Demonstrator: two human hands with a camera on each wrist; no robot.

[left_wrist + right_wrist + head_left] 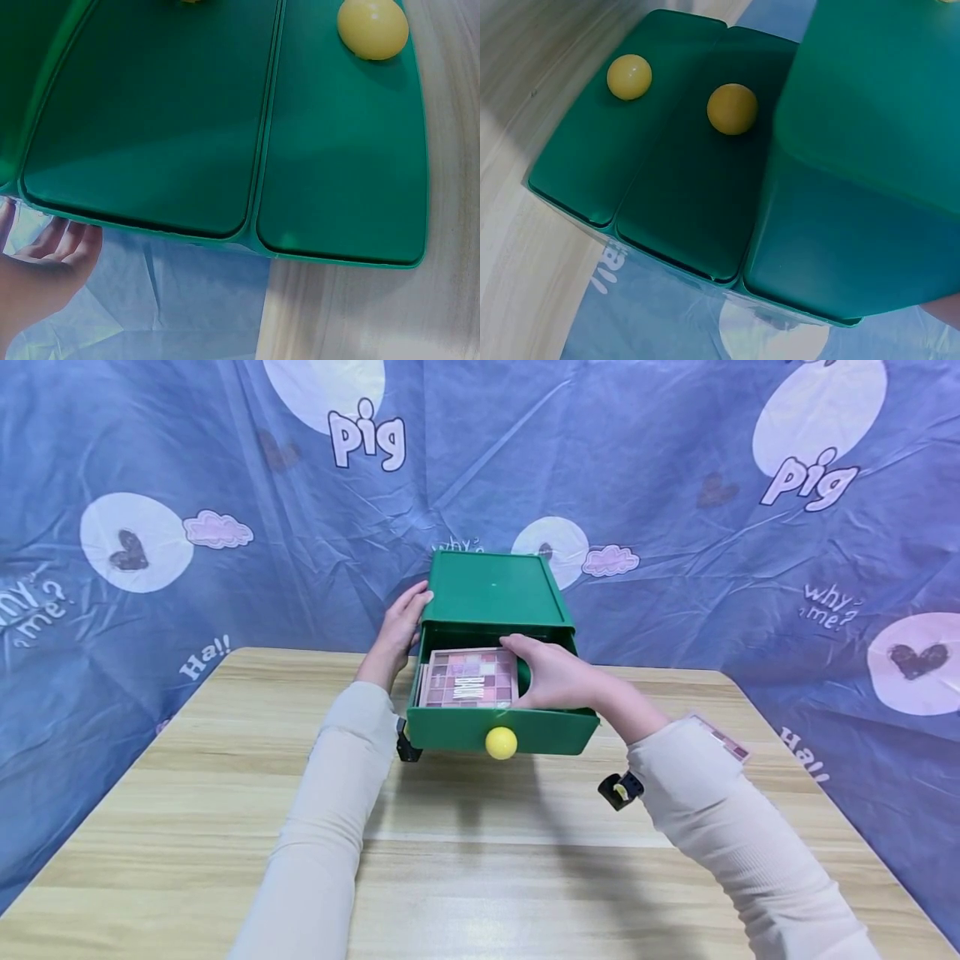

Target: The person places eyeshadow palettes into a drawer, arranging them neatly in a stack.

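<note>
A small green drawer cabinet stands on the table, its top drawer pulled out by a yellow knob side facing me. Inside the drawer lies an eyeshadow palette with pink and mauve squares, another thin edge showing at its left. My right hand reaches into the drawer and grips the palette's right side, thumb near the front, fingers toward the back. Against the cabinet's left side rests my left hand, fingers extended; the left wrist view shows its fingers along the cabinet's edge.
Two closed lower drawers with yellow knobs sit under the open one. On the table, at the right, another palette lies partly behind my right sleeve. A blue printed cloth hangs behind the table.
</note>
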